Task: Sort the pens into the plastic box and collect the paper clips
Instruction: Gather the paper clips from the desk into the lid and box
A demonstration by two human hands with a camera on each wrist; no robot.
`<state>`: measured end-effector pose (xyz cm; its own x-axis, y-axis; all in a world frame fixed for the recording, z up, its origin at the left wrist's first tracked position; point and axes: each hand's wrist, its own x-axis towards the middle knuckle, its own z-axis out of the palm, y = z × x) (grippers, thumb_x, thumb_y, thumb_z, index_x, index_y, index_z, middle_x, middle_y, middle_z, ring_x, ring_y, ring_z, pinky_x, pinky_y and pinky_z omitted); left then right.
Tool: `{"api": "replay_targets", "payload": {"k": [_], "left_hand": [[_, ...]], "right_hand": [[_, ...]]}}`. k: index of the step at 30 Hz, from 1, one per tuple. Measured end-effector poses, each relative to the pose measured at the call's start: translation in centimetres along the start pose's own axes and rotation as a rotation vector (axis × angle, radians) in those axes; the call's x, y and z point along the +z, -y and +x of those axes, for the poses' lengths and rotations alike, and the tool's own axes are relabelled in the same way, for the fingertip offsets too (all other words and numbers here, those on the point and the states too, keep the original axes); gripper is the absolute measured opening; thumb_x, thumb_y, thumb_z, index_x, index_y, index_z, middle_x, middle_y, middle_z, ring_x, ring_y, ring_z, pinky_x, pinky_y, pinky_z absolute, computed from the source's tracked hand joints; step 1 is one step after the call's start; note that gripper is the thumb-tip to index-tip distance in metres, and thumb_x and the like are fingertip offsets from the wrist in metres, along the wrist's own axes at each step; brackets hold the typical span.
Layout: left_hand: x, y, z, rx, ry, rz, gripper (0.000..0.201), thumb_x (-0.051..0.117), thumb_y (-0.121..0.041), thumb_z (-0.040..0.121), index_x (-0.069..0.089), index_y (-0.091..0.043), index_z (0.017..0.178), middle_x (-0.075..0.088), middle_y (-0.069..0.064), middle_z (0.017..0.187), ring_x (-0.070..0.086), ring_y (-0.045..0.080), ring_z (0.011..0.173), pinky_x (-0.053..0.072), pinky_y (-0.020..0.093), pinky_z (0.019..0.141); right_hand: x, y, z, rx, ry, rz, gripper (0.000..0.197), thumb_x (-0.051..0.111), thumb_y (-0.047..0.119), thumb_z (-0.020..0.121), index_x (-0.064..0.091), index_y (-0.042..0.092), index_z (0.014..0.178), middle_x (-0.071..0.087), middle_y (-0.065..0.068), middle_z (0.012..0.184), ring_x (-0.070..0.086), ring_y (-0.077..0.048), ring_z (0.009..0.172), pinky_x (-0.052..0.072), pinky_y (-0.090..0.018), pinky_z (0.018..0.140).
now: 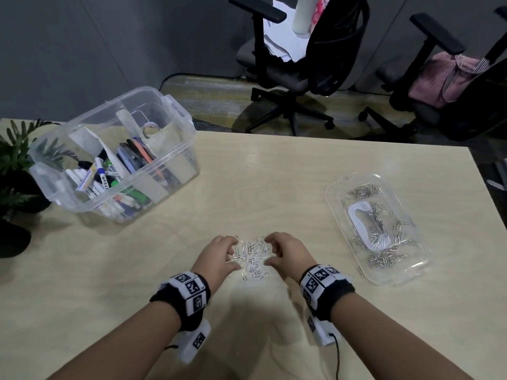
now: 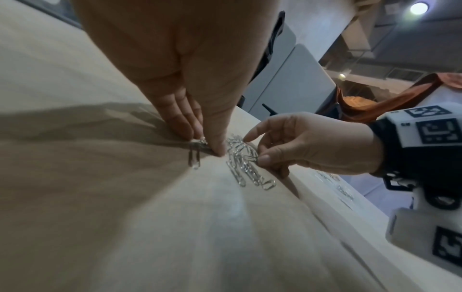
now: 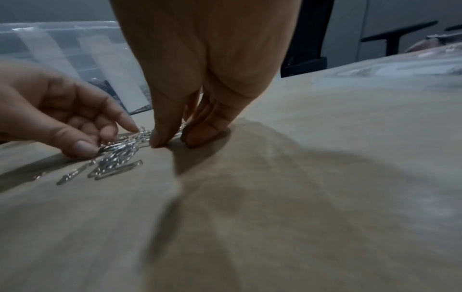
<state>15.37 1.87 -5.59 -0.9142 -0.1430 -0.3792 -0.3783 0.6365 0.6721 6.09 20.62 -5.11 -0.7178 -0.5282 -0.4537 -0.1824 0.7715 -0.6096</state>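
Pens (image 1: 98, 176) already in plastic box (image 1: 175, 105) at tabletop's far left corner. Many clips in shallow lid (image 1: 333, 187) near right edge. Left hand (image 1: 219, 253) and right hand (image 1: 288, 250), fingers curled, pinching at remaining paper clips (image 1: 251, 256) near front edge.

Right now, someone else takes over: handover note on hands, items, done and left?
Left hand: fingers curled, pinching clips at the left edge of the loose paper clips.
Right hand: curled at the pile's right edge, thumb on a clip.
Done: pens sit in the plastic box, far left; many clips already in the clear tray on the right.
Left: move the remaining pile off the table.
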Motion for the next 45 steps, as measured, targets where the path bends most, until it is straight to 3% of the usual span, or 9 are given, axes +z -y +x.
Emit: {"api": "replay_targets", "payload": {"k": [4,7,10,14,18,25,34,39,45], "left_hand": [[-0.2,-1.1,1.3,0.043,-0.062,-0.06,0.054,0.082,-0.014,0.068,0.057,-0.016,0.116,0.046,-0.006,0.099,0.051,0.011,0.087,0.044,0.025,0.084],[-0.9,-1.0,1.0,0.046,-0.081,0.129,0.094,0.087,-0.039,0.057,0.042,-0.021,0.137,0.036,-0.004,0.126,0.037,0.015,0.118,0.033,0.026,0.102],[-0.7,-1.0,0.5,0.072,0.054,0.393,0.121,0.083,-0.055,0.053,0.018,-0.022,0.149,0.021,-0.003,0.147,0.024,0.02,0.133,0.027,0.034,0.11],[0.5,-1.5,1.4,0.154,0.087,0.345,0.097,0.079,-0.042,0.066,0.03,-0.02,0.147,0.036,-0.004,0.137,0.036,0.019,0.123,0.03,0.029,0.105],[0.5,-1.7,2.7,0.108,0.052,0.133,0.05,0.077,-0.018,0.072,0.061,-0.017,0.12,0.052,-0.002,0.112,0.05,0.019,0.107,0.041,0.032,0.095],[-0.6,-2.2,3.8,0.092,0.116,0.174,0.019,0.07,-0.01,0.079,0.067,-0.009,0.098,0.051,-0.002,0.088,0.058,0.022,0.091,0.036,0.021,0.076],[-0.5,-2.6,4.2,0.025,0.197,0.255,0.015,0.06,-0.012,0.089,0.068,-0.008,0.101,0.05,0.004,0.096,0.057,0.025,0.099,0.039,0.025,0.085],[-1.1,-2.3,3.8,0.008,0.138,0.197,0.013,0.059,-0.01,0.088,0.069,-0.008,0.096,0.048,0.0,0.092,0.057,0.023,0.097,0.034,0.019,0.077],[-4.0,-2.8,2.7,0.008,-0.02,0.033,0.002,0.068,-0.009,0.08,0.069,-0.009,0.082,0.053,-0.002,0.079,0.054,0.015,0.077,0.038,0.019,0.07]], "right_hand": [[-0.1,0.6,0.2,-0.03,0.034,0.027,0.077,0.086,0.03,0.063,0.049,0.017,0.129,0.047,0.003,0.1,0.049,-0.013,0.084,0.046,-0.027,0.083],[0.2,0.4,-0.9,-0.113,0.135,-0.079,0.111,0.09,0.04,0.053,0.028,0.021,0.144,0.034,-0.001,0.121,0.046,-0.017,0.106,0.04,-0.029,0.099],[1.6,0.3,-1.1,-0.133,0.104,-0.189,0.123,0.09,0.041,0.05,0.019,0.018,0.148,0.024,-0.007,0.134,0.043,-0.024,0.116,0.038,-0.031,0.103],[1.6,1.1,0.2,-0.062,0.012,-0.111,0.095,0.086,0.033,0.06,0.037,0.02,0.141,0.028,-0.004,0.128,0.049,-0.024,0.103,0.047,-0.033,0.09],[0.8,1.6,1.4,-0.053,0.003,-0.02,0.055,0.08,0.021,0.069,0.059,0.018,0.12,0.041,0.0,0.109,0.048,-0.016,0.088,0.042,-0.026,0.079],[0.4,1.5,3.0,-0.048,0.066,-0.079,0.023,0.074,0.02,0.078,0.068,0.01,0.098,0.046,0.0,0.091,0.053,-0.022,0.089,0.035,-0.024,0.074],[1.0,1.8,2.7,-0.073,0.091,-0.215,0.012,0.059,0.02,0.089,0.065,0.009,0.091,0.054,-0.007,0.101,0.057,-0.028,0.09,0.044,-0.033,0.078],[0.5,1.7,2.4,-0.134,0.107,-0.23,0.015,0.057,0.023,0.091,0.063,0.009,0.093,0.06,-0.009,0.1,0.057,-0.029,0.092,0.043,-0.035,0.08],[-1.7,2.5,1.6,-0.121,0.074,-0.017,0.015,0.066,0.019,0.083,0.065,0.006,0.077,0.067,-0.004,0.075,0.061,-0.009,0.069,0.049,-0.027,0.071]]}}
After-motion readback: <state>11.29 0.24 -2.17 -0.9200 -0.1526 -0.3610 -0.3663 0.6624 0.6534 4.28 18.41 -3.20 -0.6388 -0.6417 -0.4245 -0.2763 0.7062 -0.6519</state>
